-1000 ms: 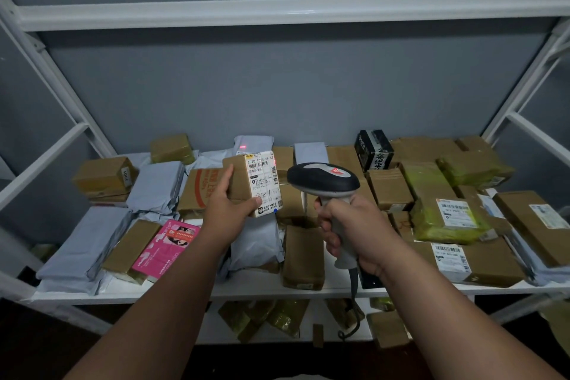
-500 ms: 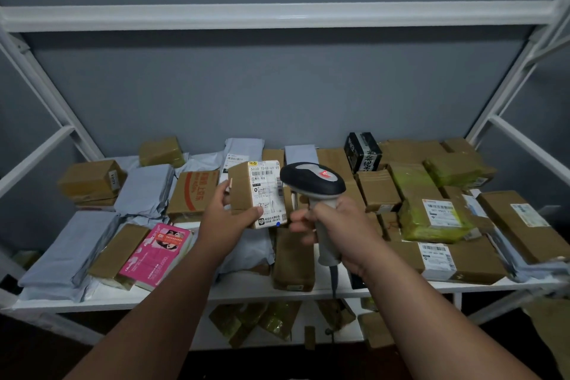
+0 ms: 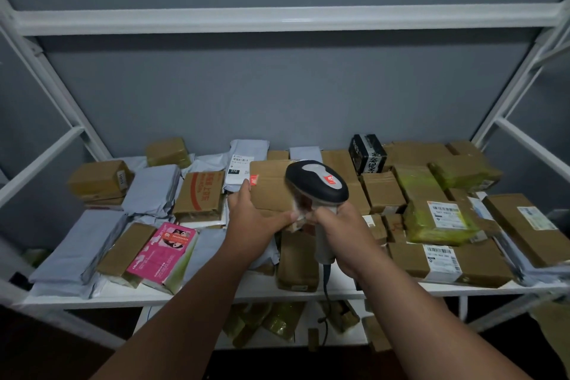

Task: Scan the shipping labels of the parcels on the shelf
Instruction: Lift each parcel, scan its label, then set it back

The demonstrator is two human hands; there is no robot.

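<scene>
My left hand [image 3: 251, 219] holds a small brown cardboard parcel [image 3: 270, 186] above the middle of the white shelf [image 3: 191, 294]. Its plain brown side with a small red sticker faces up, and its white label is turned away, out of sight. My right hand [image 3: 342, 234] grips the handle of a black and grey barcode scanner [image 3: 317, 183], whose head hovers over the parcel's right end. The two hands touch near the parcel's lower corner. A cable hangs from the scanner handle.
Several brown boxes, grey mailer bags and yellow-taped parcels [image 3: 438, 219] cover the shelf. A pink box [image 3: 163, 256] lies at the front left, a black box [image 3: 367, 152] at the back. More parcels sit on the lower shelf [image 3: 271, 318]. White frame bars run on both sides.
My left hand has turned the parcel so that its white label no longer faces me. Both hands have come together and the scanner head has moved over the parcel.
</scene>
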